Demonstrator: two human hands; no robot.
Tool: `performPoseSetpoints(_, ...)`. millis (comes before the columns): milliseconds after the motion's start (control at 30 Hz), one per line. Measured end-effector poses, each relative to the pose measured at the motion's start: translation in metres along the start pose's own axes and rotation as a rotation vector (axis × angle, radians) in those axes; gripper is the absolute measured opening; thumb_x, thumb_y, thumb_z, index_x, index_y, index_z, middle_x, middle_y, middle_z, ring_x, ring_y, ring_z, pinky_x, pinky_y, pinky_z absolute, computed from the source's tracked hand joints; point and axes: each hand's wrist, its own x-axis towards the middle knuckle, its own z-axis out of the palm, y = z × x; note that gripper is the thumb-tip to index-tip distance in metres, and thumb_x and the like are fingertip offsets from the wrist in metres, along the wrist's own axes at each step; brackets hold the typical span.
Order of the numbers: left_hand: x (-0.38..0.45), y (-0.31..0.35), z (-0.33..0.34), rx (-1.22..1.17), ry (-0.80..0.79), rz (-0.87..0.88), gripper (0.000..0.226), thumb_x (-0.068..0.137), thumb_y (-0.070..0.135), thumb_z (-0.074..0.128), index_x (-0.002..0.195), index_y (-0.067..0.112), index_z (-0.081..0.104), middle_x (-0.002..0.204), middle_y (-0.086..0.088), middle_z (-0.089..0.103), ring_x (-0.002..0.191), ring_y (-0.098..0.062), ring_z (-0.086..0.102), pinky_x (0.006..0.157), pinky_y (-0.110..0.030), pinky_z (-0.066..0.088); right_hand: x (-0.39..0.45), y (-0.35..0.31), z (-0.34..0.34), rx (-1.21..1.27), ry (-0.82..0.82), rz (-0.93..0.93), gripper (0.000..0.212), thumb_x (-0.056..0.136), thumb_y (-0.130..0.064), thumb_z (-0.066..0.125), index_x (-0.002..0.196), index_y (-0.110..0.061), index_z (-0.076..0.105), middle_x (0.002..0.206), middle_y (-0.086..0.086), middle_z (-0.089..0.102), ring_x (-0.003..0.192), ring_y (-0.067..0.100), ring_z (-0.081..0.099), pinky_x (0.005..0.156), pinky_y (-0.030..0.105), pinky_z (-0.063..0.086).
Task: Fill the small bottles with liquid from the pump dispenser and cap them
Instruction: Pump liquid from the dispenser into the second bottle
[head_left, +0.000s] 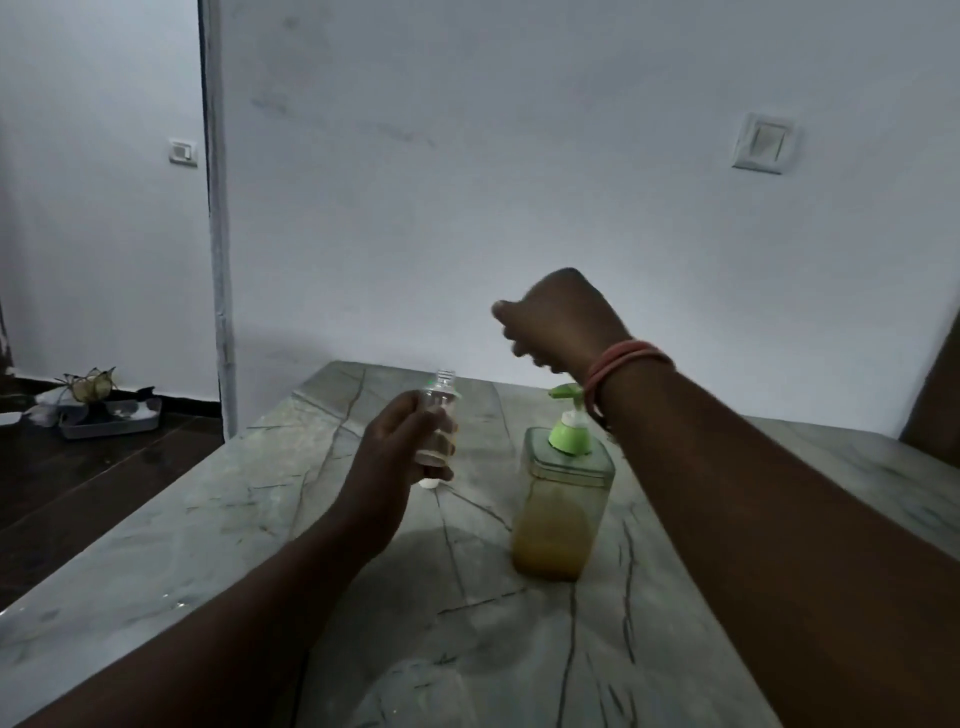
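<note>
Hands (395, 447) above veined marble table (260, 519), white wall (519, 182) behind.

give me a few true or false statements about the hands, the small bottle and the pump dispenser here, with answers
1. The left hand holds the small bottle. True.
2. The small bottle has its cap on. False: its threaded neck is bare.
3. The right hand presses the pump dispenser. False: it is raised above the pump, apart from it.
4. The dispenser holds yellowish liquid. True.
5. The dispenser lies on its side. False: it stands upright on the table.
</note>
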Motion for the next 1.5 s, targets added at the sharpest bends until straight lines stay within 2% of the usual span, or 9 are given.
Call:
performPoseSetpoints(233,-0.018,0.006,0.021,0.01,-0.305,-0.052,0.034,0.09,0.03,0.062,0.122,0.023,0.065,0.102,-0.02,0.066,0.082,-0.029,0.067,0.063,-0.038,0.057,-0.02,0.045,-0.014,-0.048,-0.351,0.242,0.053,0.104,-0.034,0.026,0.111,0.0,0.067,0.094,0.013,0.072,0.087,0.029,0.063,0.08,0.03,0.049)
performPoseSetpoints(533,-0.025,0.012,0.03,0.047,-0.338,-0.009,0.034,0.089,0.031,0.064,0.122,0.034,0.067,0.1,-0.016,0.071,0.084,-0.028,0.07,0.065,-0.038,0.059,-0.02,0.052,-0.001,0.389,-0.281,0.321,0.049,0.101,-0.035,0.036,0.115,0.005,0.061,0.068,0.01,0.067,0.044,0.018,0.06,0.038,0.012,0.038)
performPoseSetpoints(700,-0.027,0.012,0.034,0.163,-0.294,0.088,0.043,0.085,0.046,0.068,0.127,0.039,0.064,0.087,-0.001,0.07,0.071,-0.017,0.063,0.059,-0.033,0.055,-0.02,0.047,-0.007,0.326,-0.263,0.296,0.03,0.102,-0.03,0.039,0.082,-0.01,0.05,0.055,-0.001,0.052,0.035,0.009,0.047,0.044,0.018,0.033)
performPoseSetpoints(800,-0.027,0.014,0.037,0.164,-0.284,0.119,0.036,0.094,0.04,0.066,0.13,0.037,0.062,0.086,0.003,0.07,0.069,-0.014,0.063,0.059,-0.031,0.054,-0.02,0.046,-0.005,0.36,-0.301,0.301,0.027,0.101,-0.029,0.039,0.084,-0.011,0.05,0.043,-0.002,0.056,0.029,0.009,0.051,0.053,0.022,0.037)
performPoseSetpoints(1033,-0.026,0.013,0.041,0.216,-0.269,0.133,0.045,0.089,0.039,0.068,0.134,0.037,0.06,0.101,0.001,0.071,0.073,-0.014,0.064,0.06,-0.033,0.056,-0.013,0.046,0.002,0.32,-0.309,0.283,0.038,0.104,-0.015,0.034,0.067,-0.019,0.035,0.086,0.011,0.047,0.088,0.024,0.043,0.087,0.041,0.044)
performPoseSetpoints(1167,-0.025,0.012,0.043,0.226,-0.251,0.129,0.045,0.087,0.044,0.067,0.132,0.041,0.059,0.099,0.0,0.071,0.072,-0.015,0.064,0.061,-0.032,0.056,-0.006,0.05,-0.001,0.227,-0.405,0.312,0.032,0.098,-0.044,0.045,0.092,-0.015,0.057,0.09,0.007,0.056,0.083,0.026,0.052,0.074,0.039,0.045)
performPoseSetpoints(1300,-0.025,0.014,0.045,0.187,-0.229,0.095,0.045,0.087,0.045,0.068,0.13,0.037,0.059,0.094,0.003,0.071,0.071,-0.012,0.064,0.062,-0.028,0.056,0.009,0.044,-0.019,0.237,-0.637,0.431,0.075,0.091,-0.073,0.036,0.113,-0.009,0.068,0.115,0.013,0.068,0.104,0.032,0.064,0.071,0.046,0.048)
performPoseSetpoints(1433,-0.024,0.012,0.043,0.171,-0.217,0.047,0.046,0.083,0.05,0.075,0.124,0.032,0.064,0.085,0.005,0.072,0.071,-0.011,0.065,0.065,-0.022,0.054,0.012,0.031,-0.018,0.088,-0.581,0.401,0.079,0.097,-0.066,0.022,0.119,-0.005,0.067,0.113,0.015,0.066,0.099,0.03,0.064,0.08,0.046,0.051)
performPoseSetpoints(1500,-0.022,0.008,0.04,0.153,-0.21,0.035,0.052,0.073,0.054,0.074,0.118,0.029,0.07,0.079,0.001,0.069,0.07,-0.013,0.063,0.066,-0.022,0.054,0.007,0.024,-0.009,-0.132,-0.497,0.251,0.067,0.106,-0.048,0.016,0.14,-0.002,0.051,0.136,0.02,0.055,0.096,0.019,0.059,0.1,0.04,0.042)
